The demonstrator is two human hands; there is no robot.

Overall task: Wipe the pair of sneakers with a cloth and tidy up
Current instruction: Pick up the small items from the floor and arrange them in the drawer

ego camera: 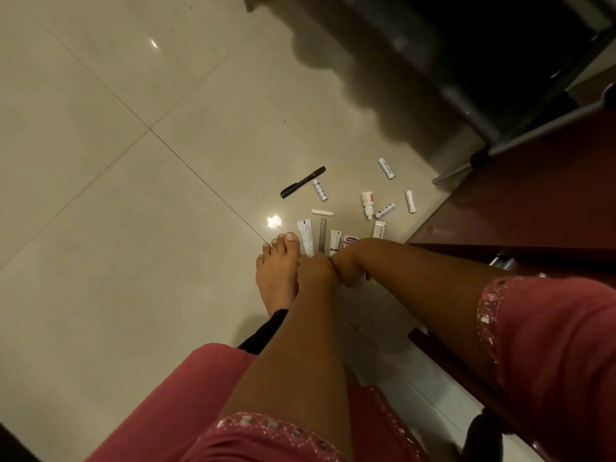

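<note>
Sneakers, cloth: not in view | left hand (315,271), right hand (350,266): down together at tubes (306,236) on floor (100,195), grip unclear | tubes likely light, slippery; pinch mid-body

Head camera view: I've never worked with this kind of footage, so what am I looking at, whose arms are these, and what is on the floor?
There is no machine here. One wide-angle camera sits on a person's head and looks down, so the two bare arms in pink sleeves are that person's own. The left hand and right hand meet low over the tiled floor, beside a bare foot. Whether either hand grips anything cannot be told.

Scattered in front of the hands are small items: a black marker, several small white tubes such as one at the far side, a little dropper bottle, and some flat ointment tubes. No sneakers or cloth show in this picture.
</note>
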